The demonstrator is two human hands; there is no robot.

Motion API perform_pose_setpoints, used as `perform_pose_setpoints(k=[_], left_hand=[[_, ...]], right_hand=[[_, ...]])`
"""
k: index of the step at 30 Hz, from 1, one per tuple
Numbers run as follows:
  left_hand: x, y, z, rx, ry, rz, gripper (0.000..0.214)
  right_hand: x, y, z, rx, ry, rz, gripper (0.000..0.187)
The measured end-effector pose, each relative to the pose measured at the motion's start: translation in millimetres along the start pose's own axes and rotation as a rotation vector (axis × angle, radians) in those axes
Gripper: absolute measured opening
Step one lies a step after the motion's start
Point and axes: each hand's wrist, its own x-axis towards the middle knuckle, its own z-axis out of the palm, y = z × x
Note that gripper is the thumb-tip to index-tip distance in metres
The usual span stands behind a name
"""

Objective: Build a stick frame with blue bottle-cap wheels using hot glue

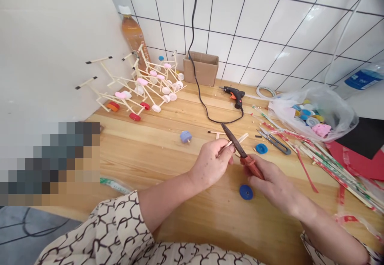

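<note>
Red-handled scissors [239,147] crossing pale sticks [243,137]
On my feed, the left hand [210,164] pinches the sticks, angled far-right; the right hand [271,181] grips the scissors, pointing far-left.

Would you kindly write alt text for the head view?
A person's right hand holds a dark-bladed tool across thin pale sticks in the left hand, above a wooden table. Beyond are wheeled stick models, a cardboard box and a glue gun.
</note>
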Motion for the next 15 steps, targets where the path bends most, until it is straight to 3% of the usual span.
perform_pose_setpoints(k=[4,9,15], left_hand=[[-1,1,3.4,0.001,0.01,0.017,0.032],[6,-3,7.4,0.074,0.111,0.04,0.026],[5,0,18.2,0.098,0.174,0.029,0.023]], right_hand=[[1,3,0,-0.094,0.055,-0.04,0.014],[9,3,1,-0.173,0.14,-0.062,0.019],[17,3,6,-0.197,0.22,-0.024,0.019]])
